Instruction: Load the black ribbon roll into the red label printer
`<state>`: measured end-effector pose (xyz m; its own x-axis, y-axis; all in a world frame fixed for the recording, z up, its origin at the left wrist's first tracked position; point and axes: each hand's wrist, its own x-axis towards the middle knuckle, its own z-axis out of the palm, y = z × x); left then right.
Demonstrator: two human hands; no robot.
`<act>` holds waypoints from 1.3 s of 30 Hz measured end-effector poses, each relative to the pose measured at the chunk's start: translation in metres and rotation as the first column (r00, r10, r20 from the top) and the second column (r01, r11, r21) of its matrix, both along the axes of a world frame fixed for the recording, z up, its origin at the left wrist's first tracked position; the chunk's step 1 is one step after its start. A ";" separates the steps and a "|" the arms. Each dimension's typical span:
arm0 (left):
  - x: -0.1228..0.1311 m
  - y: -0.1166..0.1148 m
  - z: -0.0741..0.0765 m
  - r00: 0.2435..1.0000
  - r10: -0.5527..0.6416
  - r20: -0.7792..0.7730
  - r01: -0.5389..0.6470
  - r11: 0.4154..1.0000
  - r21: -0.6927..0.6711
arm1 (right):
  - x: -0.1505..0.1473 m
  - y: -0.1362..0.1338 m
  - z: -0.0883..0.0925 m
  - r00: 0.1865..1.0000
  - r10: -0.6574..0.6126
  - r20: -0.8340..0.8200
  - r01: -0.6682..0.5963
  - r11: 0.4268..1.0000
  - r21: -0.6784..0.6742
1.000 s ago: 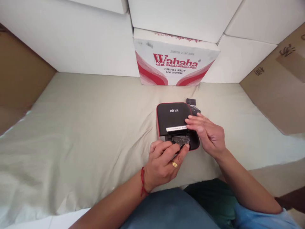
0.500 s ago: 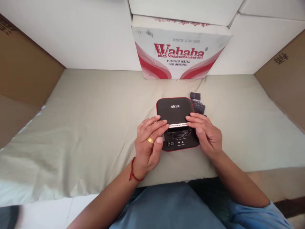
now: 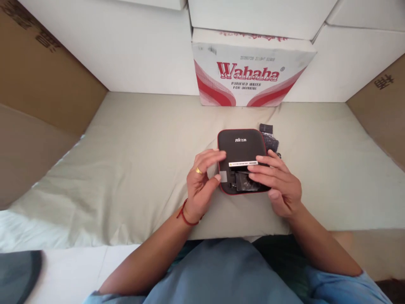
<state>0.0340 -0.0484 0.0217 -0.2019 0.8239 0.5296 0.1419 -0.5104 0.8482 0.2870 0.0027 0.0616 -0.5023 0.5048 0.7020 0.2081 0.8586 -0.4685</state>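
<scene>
A black, rounded-square device with a red edge, which looks like a small receipt printer point(image 3: 242, 147), lies on the cloth before me. A white label strip point(image 3: 243, 164) crosses it above a dark opening. Dark, shiny plastic film point(image 3: 247, 181) shows in or over the front part. My left hand point(image 3: 204, 175) is at the left edge, its thumb and fingers apart. My right hand point(image 3: 280, 181) reaches over the front right corner with fingers stretched out, their tips by the label and film. Right fingers hide part of the front.
Behind the printer's right side lies a dark bundle in clear wrap point(image 3: 270, 140), perhaps a coiled cable. A Wahaha water carton point(image 3: 249, 78) stands at the back against white boxes point(image 3: 152, 55). Brown cardboard point(image 3: 53, 71) borders the left, with more cardboard point(image 3: 382, 93) on the right.
My left hand has drawn back from the label to the left edge. My right fingers have shifted down over the front. The front panel's printed marks no longer show; the view has shifted.
</scene>
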 end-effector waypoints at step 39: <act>0.005 0.024 -0.038 0.873 -0.222 0.435 0.368 0.884 -0.289 | 0.011 -0.015 0.027 0.989 -0.046 0.143 0.021 0.985 0.173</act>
<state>0.0389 -0.0244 -0.0168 -0.0422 0.9912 0.1257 -0.3358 -0.1326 0.9325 0.2977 -0.0121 0.0882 -0.5907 0.4024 0.6994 0.2935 0.9145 -0.2784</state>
